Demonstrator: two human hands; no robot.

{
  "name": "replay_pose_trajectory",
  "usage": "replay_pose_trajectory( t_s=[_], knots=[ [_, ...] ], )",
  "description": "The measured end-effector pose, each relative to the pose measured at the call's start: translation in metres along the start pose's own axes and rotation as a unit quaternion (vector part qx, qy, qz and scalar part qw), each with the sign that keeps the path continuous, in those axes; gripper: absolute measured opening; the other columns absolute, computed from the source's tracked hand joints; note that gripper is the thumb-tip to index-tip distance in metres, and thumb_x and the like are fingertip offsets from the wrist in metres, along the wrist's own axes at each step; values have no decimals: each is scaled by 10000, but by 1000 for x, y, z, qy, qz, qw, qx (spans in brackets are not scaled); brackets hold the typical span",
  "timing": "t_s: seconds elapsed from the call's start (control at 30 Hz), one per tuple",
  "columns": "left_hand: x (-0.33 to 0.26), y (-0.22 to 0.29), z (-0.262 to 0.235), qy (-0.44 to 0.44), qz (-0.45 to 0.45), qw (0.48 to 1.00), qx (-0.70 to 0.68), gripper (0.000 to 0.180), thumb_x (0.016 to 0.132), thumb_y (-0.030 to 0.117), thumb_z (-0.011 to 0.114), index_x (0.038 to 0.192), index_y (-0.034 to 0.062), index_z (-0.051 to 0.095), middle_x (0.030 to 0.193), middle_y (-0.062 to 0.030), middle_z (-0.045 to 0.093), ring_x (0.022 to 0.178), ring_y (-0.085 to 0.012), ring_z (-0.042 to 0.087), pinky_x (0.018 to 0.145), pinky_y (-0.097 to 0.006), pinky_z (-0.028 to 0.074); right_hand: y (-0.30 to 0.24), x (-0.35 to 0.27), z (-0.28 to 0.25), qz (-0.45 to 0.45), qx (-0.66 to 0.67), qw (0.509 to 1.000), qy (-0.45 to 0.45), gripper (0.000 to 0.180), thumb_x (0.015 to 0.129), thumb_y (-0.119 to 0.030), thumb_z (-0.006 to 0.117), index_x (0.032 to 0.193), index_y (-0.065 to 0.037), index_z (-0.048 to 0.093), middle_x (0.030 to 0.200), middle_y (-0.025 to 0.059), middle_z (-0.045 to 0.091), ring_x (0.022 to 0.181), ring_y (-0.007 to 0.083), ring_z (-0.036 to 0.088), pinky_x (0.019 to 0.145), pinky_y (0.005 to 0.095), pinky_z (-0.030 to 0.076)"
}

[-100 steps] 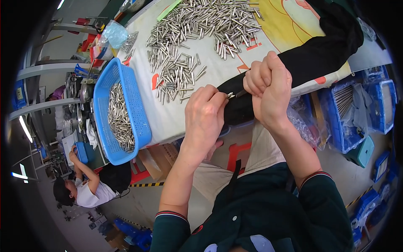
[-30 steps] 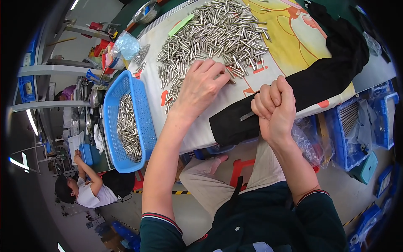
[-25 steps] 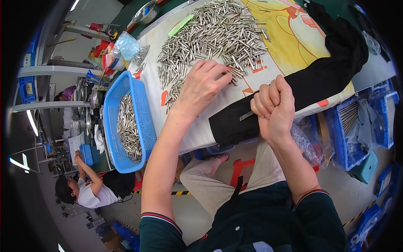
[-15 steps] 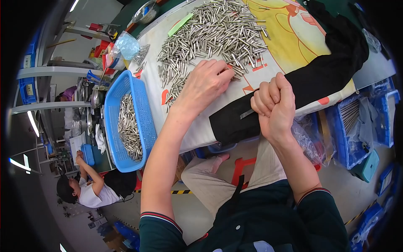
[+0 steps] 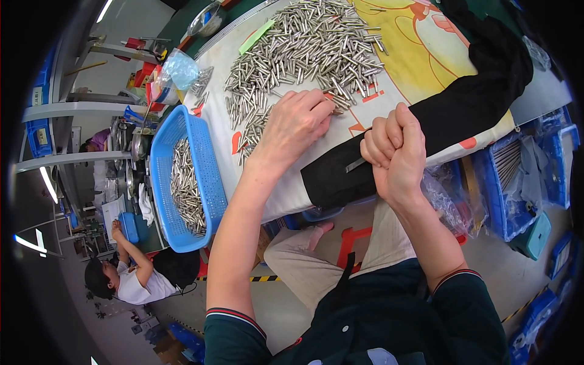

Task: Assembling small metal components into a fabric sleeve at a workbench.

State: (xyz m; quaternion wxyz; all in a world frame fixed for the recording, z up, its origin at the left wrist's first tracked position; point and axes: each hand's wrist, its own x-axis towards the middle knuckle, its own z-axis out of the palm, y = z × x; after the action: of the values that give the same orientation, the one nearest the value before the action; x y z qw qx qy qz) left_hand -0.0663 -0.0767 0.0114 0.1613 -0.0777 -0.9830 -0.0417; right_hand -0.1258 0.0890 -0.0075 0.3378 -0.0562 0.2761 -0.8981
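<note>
My left hand (image 5: 296, 126) rests at the near edge of a large heap of short silvery metal pins (image 5: 328, 42). Its fingers are curled down, and whatever sits under the fingertips is hidden. Closer to me, my right hand (image 5: 396, 149) is closed in a fist above a long black cloth (image 5: 340, 173) along the table's near edge. A short flat grey strip (image 5: 354, 165) sticks out from the left side of this fist; the rest of it is covered by the fingers. A light green slip (image 5: 257, 36) lies on the heap's left side.
Left of my left forearm stands a blue perforated basket (image 5: 213, 176) with many similar pins inside. A clear bag (image 5: 182, 70) lies behind it. Blue bins (image 5: 502, 213) stand below the table at right. Another person (image 5: 143, 280) sits at far left.
The whole view has shifted very slightly. Both hands keep nearly the same pose and place, with no visible change in the pins.
</note>
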Motion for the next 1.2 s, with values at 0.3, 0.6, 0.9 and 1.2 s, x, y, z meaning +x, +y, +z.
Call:
replay_pose_trajectory(
  t_s=[0.3, 0.6, 0.9, 1.2],
  knots=[
    [-1, 1, 2, -8, -31, 999, -4, 146, 700, 11, 616, 832, 13, 553, 725, -112, 510, 681, -301, 536, 606, -386, 438, 1, 0, 0, 3, -4, 1000, 2, 425, 974, -275, 342, 581, -135, 263, 464, -26, 242, 377, 75, 167, 390, 246, 179],
    [-32, 52, -31, -65, -105, 990, -62, 144, 671, -23, 620, 788, 8, 543, 725, -109, 503, 665, -290, 528, 608, -383, 433, 1, 1, -1, -4, -6, 1000, 2, 417, 971, -272, 343, 584, -135, 265, 464, -27, 239, 377, 75, 165, 396, 244, 186],
    [-48, 69, -26, -42, -165, 983, -72, 197, 687, 22, 684, 865, 1, 603, 773, -107, 543, 688, -284, 551, 615, -364, 445, 2, 0, -1, -1, -8, 1000, 3, 415, 971, -271, 339, 585, -138, 263, 466, -28, 239, 383, 77, 167, 402, 247, 190],
    [-61, 76, -20, 21, -202, 971, -127, 240, 674, 38, 701, 891, 9, 603, 798, -88, 527, 706, -260, 536, 635, -361, 436, -2, 0, 6, 8, -4, 1000, 15, 415, 970, -262, 337, 581, -137, 266, 467, -29, 240, 387, 76, 169, 412, 244, 192]
  ],
)
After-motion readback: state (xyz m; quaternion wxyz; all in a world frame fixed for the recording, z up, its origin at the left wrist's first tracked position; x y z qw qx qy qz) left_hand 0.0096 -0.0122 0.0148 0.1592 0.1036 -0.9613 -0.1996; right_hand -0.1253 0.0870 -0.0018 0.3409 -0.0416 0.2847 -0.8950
